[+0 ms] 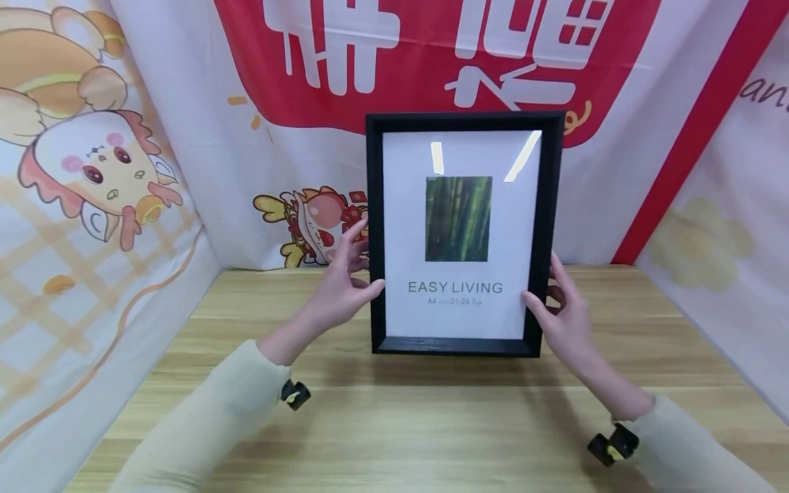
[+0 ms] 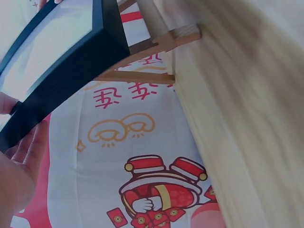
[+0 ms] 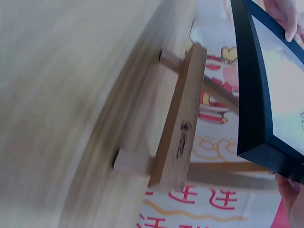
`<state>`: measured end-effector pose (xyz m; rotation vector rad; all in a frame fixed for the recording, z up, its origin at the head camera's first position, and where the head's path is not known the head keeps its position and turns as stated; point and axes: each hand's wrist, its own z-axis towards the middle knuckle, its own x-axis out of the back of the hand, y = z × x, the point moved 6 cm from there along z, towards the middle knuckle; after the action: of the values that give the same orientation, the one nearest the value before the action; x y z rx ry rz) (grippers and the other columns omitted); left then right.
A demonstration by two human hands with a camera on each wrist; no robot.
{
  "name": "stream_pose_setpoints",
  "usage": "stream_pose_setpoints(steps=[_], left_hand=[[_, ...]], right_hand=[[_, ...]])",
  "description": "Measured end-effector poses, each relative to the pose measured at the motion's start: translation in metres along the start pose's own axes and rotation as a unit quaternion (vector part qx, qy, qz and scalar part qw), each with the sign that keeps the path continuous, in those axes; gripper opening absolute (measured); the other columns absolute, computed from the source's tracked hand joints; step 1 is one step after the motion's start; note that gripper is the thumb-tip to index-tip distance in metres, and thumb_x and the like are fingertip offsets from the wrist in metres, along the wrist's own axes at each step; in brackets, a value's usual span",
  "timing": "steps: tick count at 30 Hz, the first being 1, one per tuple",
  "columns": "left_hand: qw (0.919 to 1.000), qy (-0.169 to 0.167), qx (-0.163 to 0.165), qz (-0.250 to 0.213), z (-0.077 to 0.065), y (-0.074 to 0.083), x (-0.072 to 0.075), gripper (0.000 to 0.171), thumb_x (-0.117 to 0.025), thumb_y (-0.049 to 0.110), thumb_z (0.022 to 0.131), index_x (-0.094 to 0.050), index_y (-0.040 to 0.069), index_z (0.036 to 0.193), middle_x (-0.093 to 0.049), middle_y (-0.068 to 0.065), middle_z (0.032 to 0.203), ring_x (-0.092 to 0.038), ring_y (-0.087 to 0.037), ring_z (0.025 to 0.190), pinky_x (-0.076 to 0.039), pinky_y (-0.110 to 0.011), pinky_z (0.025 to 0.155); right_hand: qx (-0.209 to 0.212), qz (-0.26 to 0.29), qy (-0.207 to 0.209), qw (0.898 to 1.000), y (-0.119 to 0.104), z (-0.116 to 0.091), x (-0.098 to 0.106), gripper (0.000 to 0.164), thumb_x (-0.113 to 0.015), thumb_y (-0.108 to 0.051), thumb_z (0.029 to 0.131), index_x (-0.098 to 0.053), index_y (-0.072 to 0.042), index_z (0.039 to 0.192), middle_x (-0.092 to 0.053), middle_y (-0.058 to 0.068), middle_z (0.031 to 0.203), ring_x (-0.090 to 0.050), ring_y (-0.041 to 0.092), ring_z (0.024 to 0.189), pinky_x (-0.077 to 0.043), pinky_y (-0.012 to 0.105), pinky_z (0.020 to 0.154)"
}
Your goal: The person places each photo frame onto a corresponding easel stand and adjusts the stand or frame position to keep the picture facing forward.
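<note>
A black picture frame (image 1: 459, 274) is held upright between both hands, its front facing me. Behind its glass is a white sheet with a green bamboo picture (image 1: 459, 219) and the words EASY LIVING. The left hand (image 1: 335, 287) grips the left edge, thumb in front and fingers at the side and back. On the right edge, lower down, the right hand (image 1: 567, 315) grips it the same way. A wooden easel (image 3: 178, 128) stands on the table behind the frame; the wrist views show its ledge and legs, while the head view hides it. The frame's lower edge appears apart from the ledge.
Wood-grain table (image 1: 431, 418) extends below and around the hands. Printed cloth walls, a back one (image 1: 296, 150), a left one (image 1: 160, 329) and a right one (image 1: 709, 287), enclose it. Small black wrist cameras (image 1: 296, 395) hang at both sleeves.
</note>
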<state>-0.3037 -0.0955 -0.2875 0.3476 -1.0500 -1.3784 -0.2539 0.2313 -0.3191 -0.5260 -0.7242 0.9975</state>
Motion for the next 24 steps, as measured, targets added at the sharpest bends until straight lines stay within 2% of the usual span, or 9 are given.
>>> stream_pose_setpoints(steps=[3, 5, 11, 14, 19, 24], left_hand=[[0.9997, 0.0, -0.022, 0.005, 0.015, 0.001, -0.004, 0.094, -0.068, -0.005, 0.085, -0.015, 0.032, 0.154, -0.052, -0.013, 0.134, -0.06, -0.028, 0.099, -0.057, -0.041, 0.07], [0.9994, 0.002, -0.032, 0.013, 0.023, 0.002, -0.006, 0.093, -0.067, -0.005, 0.086, -0.015, 0.032, 0.154, -0.05, -0.013, 0.137, -0.059, -0.027, 0.102, -0.057, -0.041, 0.072], [0.9996, -0.003, -0.026, 0.012, 0.042, 0.0, -0.017, 0.091, -0.064, -0.002, 0.09, -0.012, 0.039, 0.152, -0.044, -0.013, 0.143, -0.058, -0.025, 0.105, -0.055, -0.039, 0.081], [0.9994, 0.002, -0.03, 0.017, 0.047, -0.002, -0.022, 0.09, -0.063, -0.001, 0.09, -0.012, 0.04, 0.152, -0.047, -0.012, 0.141, -0.058, -0.024, 0.105, -0.056, -0.039, 0.081], [0.9989, 0.018, -0.043, 0.009, 0.053, -0.006, -0.03, 0.088, -0.063, -0.003, 0.09, -0.015, 0.036, 0.152, -0.049, -0.012, 0.138, -0.057, -0.024, 0.103, -0.056, -0.039, 0.08], [0.9992, 0.027, -0.026, -0.016, 0.053, -0.015, -0.037, 0.087, -0.063, -0.005, 0.09, -0.015, 0.033, 0.153, -0.047, -0.011, 0.141, -0.057, -0.025, 0.112, -0.055, -0.039, 0.086]], right_hand=[[0.003, -0.012, 0.012, 1.0, 0.006, 0.006, 0.004, 0.08, -0.068, 0.008, 0.086, -0.032, -0.017, 0.153, -0.054, 0.018, 0.123, -0.057, 0.0, 0.084, -0.05, 0.009, 0.07], [0.006, -0.015, 0.019, 1.0, 0.008, 0.01, 0.006, 0.08, -0.067, 0.007, 0.087, -0.03, -0.017, 0.153, -0.054, 0.018, 0.127, -0.056, 0.001, 0.085, -0.05, 0.009, 0.07], [0.012, -0.021, 0.045, 0.999, 0.02, 0.02, 0.012, 0.078, -0.066, 0.008, 0.087, -0.032, -0.015, 0.153, -0.055, 0.019, 0.121, -0.056, -0.003, 0.085, -0.048, 0.007, 0.069], [0.008, -0.033, 0.052, 0.998, 0.027, 0.023, 0.015, 0.077, -0.067, 0.007, 0.087, -0.031, -0.013, 0.153, -0.055, 0.018, 0.121, -0.055, -0.004, 0.086, -0.046, 0.005, 0.07], [0.014, -0.041, 0.056, 0.997, 0.035, 0.026, 0.018, 0.079, -0.068, 0.007, 0.086, -0.03, -0.012, 0.153, -0.054, 0.02, 0.125, -0.054, -0.004, 0.086, -0.046, 0.004, 0.07], [0.019, -0.05, 0.054, 0.997, 0.042, 0.029, 0.018, 0.077, -0.066, 0.007, 0.087, -0.032, -0.015, 0.153, -0.054, 0.018, 0.123, -0.054, -0.004, 0.086, -0.046, 0.005, 0.07]])
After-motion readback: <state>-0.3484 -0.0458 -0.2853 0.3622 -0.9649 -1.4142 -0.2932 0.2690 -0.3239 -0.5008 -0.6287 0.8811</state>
